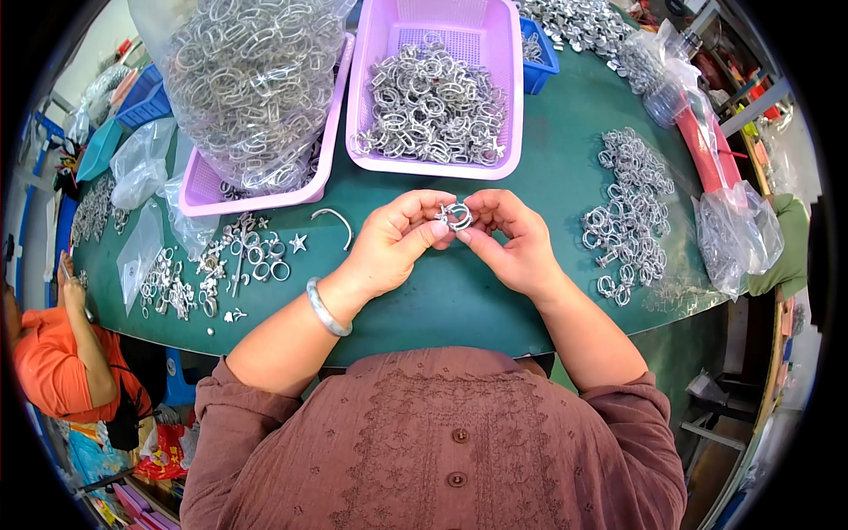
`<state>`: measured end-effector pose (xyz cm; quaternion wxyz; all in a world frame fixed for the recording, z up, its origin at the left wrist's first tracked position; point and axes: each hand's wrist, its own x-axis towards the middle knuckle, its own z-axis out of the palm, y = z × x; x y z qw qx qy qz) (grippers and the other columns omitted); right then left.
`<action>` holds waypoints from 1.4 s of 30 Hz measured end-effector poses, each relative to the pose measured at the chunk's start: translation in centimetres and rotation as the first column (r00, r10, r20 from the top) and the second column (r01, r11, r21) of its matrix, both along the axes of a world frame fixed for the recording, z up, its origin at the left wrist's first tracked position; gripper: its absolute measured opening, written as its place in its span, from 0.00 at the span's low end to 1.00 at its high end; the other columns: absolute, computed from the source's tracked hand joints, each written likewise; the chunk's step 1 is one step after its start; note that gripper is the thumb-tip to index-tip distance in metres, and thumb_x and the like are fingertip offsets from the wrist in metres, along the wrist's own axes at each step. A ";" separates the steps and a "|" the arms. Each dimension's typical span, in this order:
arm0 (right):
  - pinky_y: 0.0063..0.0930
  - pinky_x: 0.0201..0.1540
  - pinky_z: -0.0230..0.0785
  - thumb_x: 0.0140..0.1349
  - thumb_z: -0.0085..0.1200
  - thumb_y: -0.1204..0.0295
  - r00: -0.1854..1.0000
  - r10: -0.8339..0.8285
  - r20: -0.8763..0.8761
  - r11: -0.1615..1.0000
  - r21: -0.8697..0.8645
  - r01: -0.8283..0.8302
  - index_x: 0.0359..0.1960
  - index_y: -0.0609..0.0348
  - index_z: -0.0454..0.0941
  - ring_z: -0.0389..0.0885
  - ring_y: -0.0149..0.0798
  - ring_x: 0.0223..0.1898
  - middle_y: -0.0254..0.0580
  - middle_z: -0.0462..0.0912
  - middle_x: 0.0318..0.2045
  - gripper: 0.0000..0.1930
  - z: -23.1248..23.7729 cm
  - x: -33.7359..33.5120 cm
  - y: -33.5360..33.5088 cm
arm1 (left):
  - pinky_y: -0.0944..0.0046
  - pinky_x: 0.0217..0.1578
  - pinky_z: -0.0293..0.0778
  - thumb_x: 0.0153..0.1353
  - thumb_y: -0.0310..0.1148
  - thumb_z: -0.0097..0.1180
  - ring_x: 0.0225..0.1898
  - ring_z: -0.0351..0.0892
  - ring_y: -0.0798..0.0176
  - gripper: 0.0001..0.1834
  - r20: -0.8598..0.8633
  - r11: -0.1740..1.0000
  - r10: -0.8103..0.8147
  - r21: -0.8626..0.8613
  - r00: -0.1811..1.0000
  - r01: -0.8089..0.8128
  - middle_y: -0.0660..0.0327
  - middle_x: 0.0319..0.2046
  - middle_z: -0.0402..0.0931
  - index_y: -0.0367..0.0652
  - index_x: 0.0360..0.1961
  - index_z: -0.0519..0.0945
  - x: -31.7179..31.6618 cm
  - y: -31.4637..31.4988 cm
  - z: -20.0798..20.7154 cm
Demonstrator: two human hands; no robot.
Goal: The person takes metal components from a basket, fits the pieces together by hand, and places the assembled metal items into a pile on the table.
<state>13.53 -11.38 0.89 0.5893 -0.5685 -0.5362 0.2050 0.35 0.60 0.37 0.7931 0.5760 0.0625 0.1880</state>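
Between the fingertips of both hands is a small silver metal ring piece (457, 215), raised a little over the green table (424, 291). My left hand (397, 234), with a pale bangle (327, 307) on its wrist, pinches the ring's left side. On the other side, my right hand (510, 237) grips it between thumb and fingers. Part of the ring is hidden by the fingers, so its full shape does not show. Just beyond the hands stands a lilac basket (514, 97) holding a heap of similar silver ring pieces (433, 106).
A clear bag of metal pieces (256, 97) rests in a second lilac basket (208, 181). Loose rings and star shapes (212, 274) lie at left, beside a curved metal strip (340, 225). Another pile (629, 212) spreads at right. Someone in orange (66, 362) sits far left.
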 end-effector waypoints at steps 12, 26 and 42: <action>0.16 0.29 0.66 0.51 0.52 0.81 1.000 -0.009 -0.018 1.000 -0.004 0.009 0.38 0.62 0.69 0.74 0.24 0.29 0.35 0.76 0.29 0.12 -0.4 0.1 -0.1 | 0.70 0.37 0.69 0.61 0.34 0.44 0.34 0.72 0.69 0.15 -0.108 0.993 -0.062 -0.103 0.992 0.051 0.62 0.35 0.73 0.38 0.47 0.69 -0.2 0.4 -0.2; 0.17 0.29 0.66 0.52 0.50 0.81 1.000 -0.006 -0.007 1.000 -0.016 0.006 0.38 0.63 0.70 0.74 0.25 0.29 0.35 0.76 0.28 0.10 0.1 -0.1 -0.2 | 0.70 0.33 0.69 0.63 0.43 0.38 0.29 0.71 0.68 0.19 -0.119 0.945 -0.193 -0.288 0.974 0.152 0.60 0.30 0.72 0.36 0.42 0.71 -0.1 0.8 -0.3; 0.17 0.30 0.66 0.52 0.51 0.81 1.000 0.002 0.007 1.000 -0.021 -0.002 0.39 0.63 0.69 0.74 0.25 0.30 0.37 0.78 0.32 0.11 0.0 -0.2 -0.2 | 0.69 0.31 0.70 0.64 0.43 0.35 0.28 0.72 0.67 0.21 -0.166 0.921 -0.219 -0.361 0.961 0.147 0.58 0.28 0.74 0.35 0.41 0.72 -0.3 0.8 0.3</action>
